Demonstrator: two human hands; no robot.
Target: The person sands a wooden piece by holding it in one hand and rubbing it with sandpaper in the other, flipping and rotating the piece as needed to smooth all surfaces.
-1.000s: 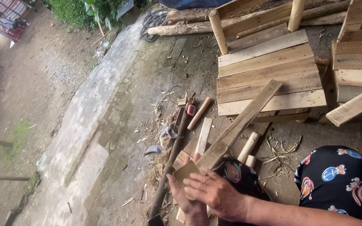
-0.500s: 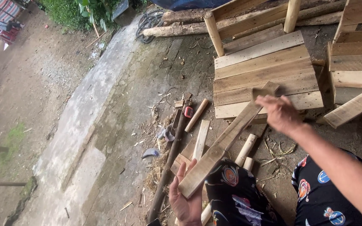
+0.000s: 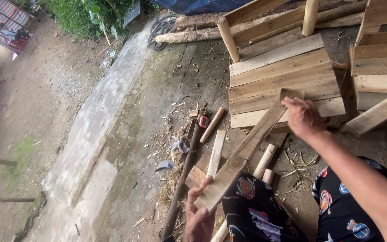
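Between the two hands runs one long wooden plank (image 3: 247, 148): the left hand (image 3: 198, 219) is curled around its near end by the knees, and the right hand (image 3: 303, 117) has its fingers closed on the far end. That far end rests on a wooden pallet (image 3: 283, 80), so the plank looks lifted and lined up but not yet fixed to anything. Beside the plank, short sticks (image 3: 212, 124) and a small red tape measure (image 3: 204, 121) lie on the ground (image 3: 126, 134) among wood chips.

Soft daylight, faint shadows; left edge perhaps slightly hazy.
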